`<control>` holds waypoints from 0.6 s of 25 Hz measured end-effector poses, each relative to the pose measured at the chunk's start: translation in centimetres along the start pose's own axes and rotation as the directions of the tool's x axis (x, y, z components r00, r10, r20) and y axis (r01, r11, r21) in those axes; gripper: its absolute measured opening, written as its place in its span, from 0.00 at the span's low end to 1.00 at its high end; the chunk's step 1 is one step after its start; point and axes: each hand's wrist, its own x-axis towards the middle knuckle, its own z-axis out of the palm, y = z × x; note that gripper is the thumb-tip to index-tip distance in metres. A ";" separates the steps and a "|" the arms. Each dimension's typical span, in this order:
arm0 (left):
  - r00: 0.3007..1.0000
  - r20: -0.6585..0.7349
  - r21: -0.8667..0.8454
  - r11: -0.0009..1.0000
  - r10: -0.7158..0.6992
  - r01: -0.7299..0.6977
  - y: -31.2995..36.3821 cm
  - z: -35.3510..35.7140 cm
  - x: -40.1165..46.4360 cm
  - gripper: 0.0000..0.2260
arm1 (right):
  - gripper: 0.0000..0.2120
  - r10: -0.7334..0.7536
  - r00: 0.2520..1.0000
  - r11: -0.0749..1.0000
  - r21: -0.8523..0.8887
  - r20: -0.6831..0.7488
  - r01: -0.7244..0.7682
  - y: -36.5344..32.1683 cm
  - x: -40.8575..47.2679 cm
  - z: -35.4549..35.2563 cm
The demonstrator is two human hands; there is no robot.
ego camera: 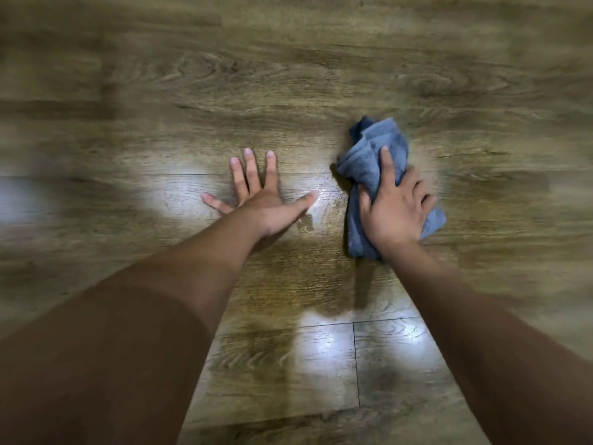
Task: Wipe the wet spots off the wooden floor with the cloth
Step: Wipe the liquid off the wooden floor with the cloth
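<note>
Blue cloth (378, 175) sits bunched at 3 o'clock on the wooden floor (288, 91), right hand (396, 210) clamped on it. Left hand (263, 200) lies flat at centre, fingers spread apart, wet spots (308, 220) glistening between both hands.

A: Colours, quick. Crumpled slate-blue terry cloth (373, 162), plain, no print, darker blue in the folds.

B: Floor?

A: Brown wood-grain plank floor (288, 91), olive-tan tone, dark wavy grain streaks, thin dark seams between planks. Edges of view blurred, grain unreadable there.

B: Anything at 9 o'clock of the cloth?

A: Glossy clear wet patch (316, 208), reads whitish-silver against the brown. More white glare blobs at 6 o'clock and at far 9 o'clock of the frame.

B: Shadows?

A: Dark brown smudges at 6 o'clock.
</note>
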 end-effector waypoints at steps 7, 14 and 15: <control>0.692 -0.693 0.160 0.980 0.199 -0.121 -11.2 0.4 1.6 0.20 | 0.41 -0.200 0.979 0.979 0.028 0.033 0.200 -2.7 -17.1 2.0; 0.611 -0.762 0.112 0.973 0.214 -0.200 -11.3 0.3 1.2 0.11 | 0.38 -0.560 0.828 0.828 0.034 0.012 0.559 -5.7 -11.2 1.4; 0.617 -0.758 0.106 0.973 0.211 -0.204 -11.3 0.2 1.3 0.10 | 0.38 -0.551 0.835 0.834 0.026 -0.014 0.551 -6.1 -8.0 1.3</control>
